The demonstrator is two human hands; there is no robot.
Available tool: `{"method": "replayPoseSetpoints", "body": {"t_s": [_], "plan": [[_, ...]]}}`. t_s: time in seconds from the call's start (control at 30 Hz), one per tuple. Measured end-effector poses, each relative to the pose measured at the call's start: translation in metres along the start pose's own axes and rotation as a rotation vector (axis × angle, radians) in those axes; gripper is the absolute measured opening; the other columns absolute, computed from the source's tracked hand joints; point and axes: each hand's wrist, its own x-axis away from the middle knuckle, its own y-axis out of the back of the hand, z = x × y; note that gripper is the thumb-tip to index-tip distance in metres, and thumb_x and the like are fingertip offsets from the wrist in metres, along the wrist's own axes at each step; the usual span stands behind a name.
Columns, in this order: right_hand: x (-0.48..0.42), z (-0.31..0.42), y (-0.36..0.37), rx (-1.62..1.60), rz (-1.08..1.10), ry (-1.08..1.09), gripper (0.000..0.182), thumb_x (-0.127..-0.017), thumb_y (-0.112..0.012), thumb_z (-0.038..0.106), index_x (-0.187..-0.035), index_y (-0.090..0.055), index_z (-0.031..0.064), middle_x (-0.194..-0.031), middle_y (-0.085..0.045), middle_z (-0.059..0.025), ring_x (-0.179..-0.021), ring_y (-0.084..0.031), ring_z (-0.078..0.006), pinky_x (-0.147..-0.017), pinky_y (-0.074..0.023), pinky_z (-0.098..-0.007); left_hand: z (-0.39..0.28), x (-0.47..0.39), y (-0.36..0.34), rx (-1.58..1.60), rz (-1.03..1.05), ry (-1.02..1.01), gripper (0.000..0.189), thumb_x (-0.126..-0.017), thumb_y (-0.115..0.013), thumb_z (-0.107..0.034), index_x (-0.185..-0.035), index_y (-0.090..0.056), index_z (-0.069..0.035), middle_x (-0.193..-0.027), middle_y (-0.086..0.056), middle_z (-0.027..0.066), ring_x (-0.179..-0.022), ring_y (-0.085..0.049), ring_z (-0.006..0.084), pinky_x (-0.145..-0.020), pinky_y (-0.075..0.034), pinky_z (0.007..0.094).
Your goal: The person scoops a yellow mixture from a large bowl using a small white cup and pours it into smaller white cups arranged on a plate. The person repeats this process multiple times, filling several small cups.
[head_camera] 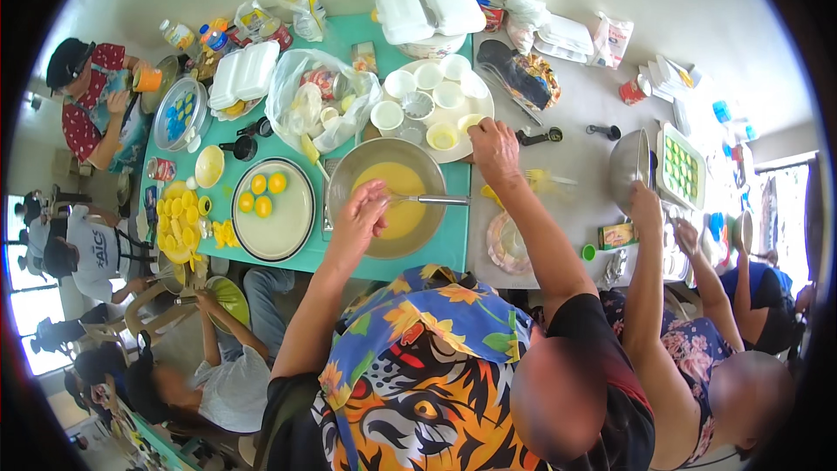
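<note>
Over the near left part of a steel mixing bowl (340, 235) hangs my left hand (367, 212), its fingers curled loosely. Yellow batter (409, 226) fills the bowl's bottom, and a metal-handled whisk (435, 199) lies across it with its handle over the right rim. My right hand (495, 144) is at the right edge of a white plate (480, 91), its fingertips at a small cup with yellow inside (471, 122); whether it grips the cup is unclear. Another cup with yellow content (443, 137) and several empty white cups (429, 76) stand on that plate.
Left of the bowl are a dark-rimmed plate (288, 239) with yellow-filled cups, a plastic bag (288, 104) and yellow moulds (178, 222). Foam boxes (428, 10) stand behind. At the right, a co-worker's hand (646, 206) holds a tilted steel bowl (628, 173) near a tray of green-and-yellow cups (681, 167).
</note>
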Motion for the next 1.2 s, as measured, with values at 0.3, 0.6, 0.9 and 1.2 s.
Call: {"method": "replayPoseSetpoints", "body": {"t_s": [0.3,0.6,0.9,1.2], "plan": [[-0.045,-0.018,-0.021,-0.066,-0.13,-0.12,0.032,-0.079,-0.065,0.007,-0.11,-0.07,0.016,-0.111,-0.066,-0.0052,-0.106,-0.06,-0.0301,-0.089,-0.0496,-0.0459,0.032,0.04,0.03,0.096,-0.19,-0.012,0.034,-0.098,-0.058,-0.013,-0.13,-0.056,-0.004,-0.111,-0.061,0.0055,-0.074,-0.054,0.0083,-0.062,-0.044,0.0232],[-0.089,-0.05,-0.046,0.013,-0.003,-0.165,0.018,-0.083,-0.069,0.021,-0.098,-0.076,0.0151,-0.109,-0.068,-0.0014,-0.108,-0.058,-0.0297,-0.09,-0.0455,-0.0453,0.035,0.037,0.023,0.044,-0.16,-0.005,0.031,-0.097,-0.056,-0.009,-0.128,-0.057,-0.003,-0.11,-0.062,0.0061,-0.075,-0.055,0.0091,-0.064,-0.046,0.0245],[0.02,0.069,0.061,-0.434,-0.209,0.232,0.027,-0.065,-0.073,0.006,-0.092,-0.074,0.0122,-0.102,-0.068,-0.006,-0.098,-0.062,-0.0267,-0.084,-0.0482,-0.0413,0.007,0.016,0.003,0.519,0.095,0.026,0.049,-0.104,-0.05,-0.032,-0.146,-0.039,-0.007,-0.134,-0.054,0.0103,-0.104,-0.065,0.0232,-0.084,-0.055,0.0355],[0.1,0.13,0.086,-0.516,0.076,0.101,0.025,-0.076,-0.075,0.013,-0.1,-0.073,0.0156,-0.105,-0.067,0.0015,-0.096,-0.059,-0.0242,-0.082,-0.0433,-0.0389,0.013,-0.003,-0.031,0.578,0.377,0.132,0.045,-0.106,-0.045,-0.034,-0.144,-0.045,-0.01,-0.125,-0.057,0.0062,-0.112,-0.06,0.0183,-0.094,-0.052,0.0363]]}}
